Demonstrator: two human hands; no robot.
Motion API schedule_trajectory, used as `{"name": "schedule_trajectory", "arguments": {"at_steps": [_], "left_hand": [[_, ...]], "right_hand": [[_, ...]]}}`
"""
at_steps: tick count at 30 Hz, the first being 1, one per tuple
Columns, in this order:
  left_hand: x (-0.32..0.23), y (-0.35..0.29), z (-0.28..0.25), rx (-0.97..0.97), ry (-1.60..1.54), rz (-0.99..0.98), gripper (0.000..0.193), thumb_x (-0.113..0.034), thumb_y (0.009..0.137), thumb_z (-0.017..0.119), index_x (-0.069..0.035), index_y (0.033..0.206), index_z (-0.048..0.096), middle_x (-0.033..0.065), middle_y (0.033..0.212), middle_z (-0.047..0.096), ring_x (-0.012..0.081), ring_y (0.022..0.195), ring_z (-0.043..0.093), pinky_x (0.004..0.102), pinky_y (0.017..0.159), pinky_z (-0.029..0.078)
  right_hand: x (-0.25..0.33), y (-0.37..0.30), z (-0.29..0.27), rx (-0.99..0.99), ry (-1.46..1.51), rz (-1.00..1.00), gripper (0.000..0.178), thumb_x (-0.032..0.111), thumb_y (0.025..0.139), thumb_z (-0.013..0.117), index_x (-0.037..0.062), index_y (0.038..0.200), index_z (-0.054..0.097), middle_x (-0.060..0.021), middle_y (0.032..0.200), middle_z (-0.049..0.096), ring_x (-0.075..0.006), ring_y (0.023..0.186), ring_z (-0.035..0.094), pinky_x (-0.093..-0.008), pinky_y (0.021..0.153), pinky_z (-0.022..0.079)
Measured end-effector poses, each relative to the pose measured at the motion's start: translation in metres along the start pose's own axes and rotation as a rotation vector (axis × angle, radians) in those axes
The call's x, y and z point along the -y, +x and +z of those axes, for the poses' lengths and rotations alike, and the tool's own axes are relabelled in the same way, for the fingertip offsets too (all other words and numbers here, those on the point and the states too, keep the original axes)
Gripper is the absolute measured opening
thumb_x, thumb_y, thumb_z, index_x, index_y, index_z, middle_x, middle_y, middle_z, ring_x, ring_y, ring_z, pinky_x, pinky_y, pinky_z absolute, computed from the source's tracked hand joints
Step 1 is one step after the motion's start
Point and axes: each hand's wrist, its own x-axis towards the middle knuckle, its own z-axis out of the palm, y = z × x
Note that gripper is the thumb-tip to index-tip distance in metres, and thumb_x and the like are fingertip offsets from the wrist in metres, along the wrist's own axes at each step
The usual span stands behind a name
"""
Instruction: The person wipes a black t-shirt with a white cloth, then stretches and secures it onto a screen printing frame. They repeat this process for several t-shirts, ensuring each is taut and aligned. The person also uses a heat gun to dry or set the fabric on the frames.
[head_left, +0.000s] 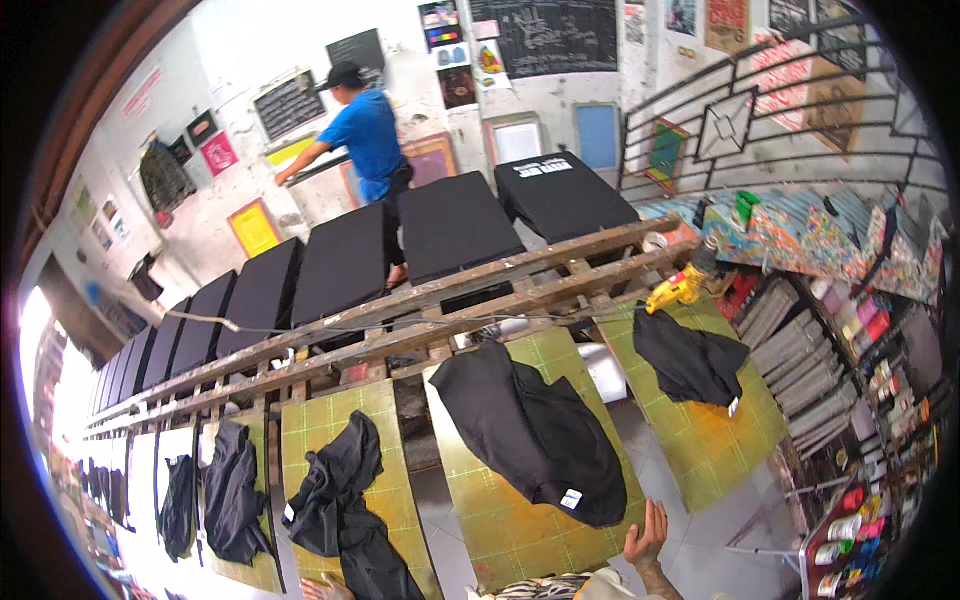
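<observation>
My right hand (647,537) is beside the lower right corner of a yellow-green board (487,535), its fingers apart and nothing in them. On that board lies a crumpled black T-shirt (535,430) with a small white label near its lower end. My left hand (325,588) shows only partly at the bottom edge, fingers stretched out by the lower end of another yellow-green board (300,410). Beside it a bunched black shirt (345,500) hangs over that board's lower end.
A wooden rack (440,300) runs between two rows of boards; the far row carries flat black shirts (460,225). A yellow heat gun (675,288) sits at its right end. A person in a blue shirt (365,140) stands beyond. Shelves of bottles (850,530) are at right.
</observation>
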Motion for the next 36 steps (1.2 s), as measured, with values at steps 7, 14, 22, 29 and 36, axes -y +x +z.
{"name": "schedule_trajectory", "arguments": {"at_steps": [7,14,22,29,36], "left_hand": [[-0.08,0.004,-0.002,-0.063,-0.023,0.167,0.062,-0.036,0.1,0.053,0.003,0.145,0.038,0.0265,0.152,0.033,0.041,0.135,0.04,0.049,0.108,0.039],[-0.204,-0.06,-0.059,-0.223,-0.297,0.318,0.06,-0.033,0.1,0.053,0.004,0.144,0.039,0.0271,0.151,0.035,0.041,0.133,0.042,0.0487,0.106,0.041],[-0.402,-0.286,-0.173,0.332,-0.794,0.693,0.05,-0.022,0.096,0.059,0.005,0.137,0.048,0.0262,0.137,0.048,0.038,0.124,0.05,0.047,0.099,0.046],[-0.526,-0.573,-0.136,0.485,-0.684,1.303,0.081,-0.026,0.095,0.063,0.008,0.153,0.016,0.0313,0.158,0.02,0.0452,0.148,0.018,0.0544,0.12,0.011],[-0.533,-0.677,-0.118,0.46,-0.342,1.21,0.088,-0.044,0.097,0.053,0.015,0.151,0.014,0.0334,0.16,0.011,0.0463,0.15,0.007,0.0554,0.121,0.011]], "right_hand": [[0.005,0.007,-0.014,-0.032,0.011,0.049,0.061,0.025,0.089,0.053,-0.0085,0.139,0.047,-0.029,0.131,0.055,-0.0507,0.127,0.046,-0.0555,0.108,0.036],[-0.011,-0.001,-0.024,0.143,0.155,0.164,0.066,0.021,0.092,0.058,-0.0023,0.149,0.035,-0.0266,0.144,0.046,-0.0455,0.136,0.039,-0.0525,0.111,0.035],[-0.098,0.033,-0.089,0.667,0.628,0.067,0.064,0.032,0.094,0.06,0.0004,0.147,0.042,-0.0194,0.149,0.046,-0.0319,0.138,0.044,-0.0399,0.113,0.037],[-0.286,-0.031,-0.157,1.273,0.845,0.54,0.056,0.047,0.101,0.055,0.0118,0.145,0.051,-0.0066,0.14,0.056,-0.0176,0.125,0.053,-0.0337,0.101,0.046],[-0.473,-0.168,-0.243,0.332,0.993,1.372,0.049,0.029,0.098,0.059,0.0172,0.144,0.05,-0.0048,0.134,0.061,-0.0251,0.109,0.062,-0.0433,0.089,0.051]]}}
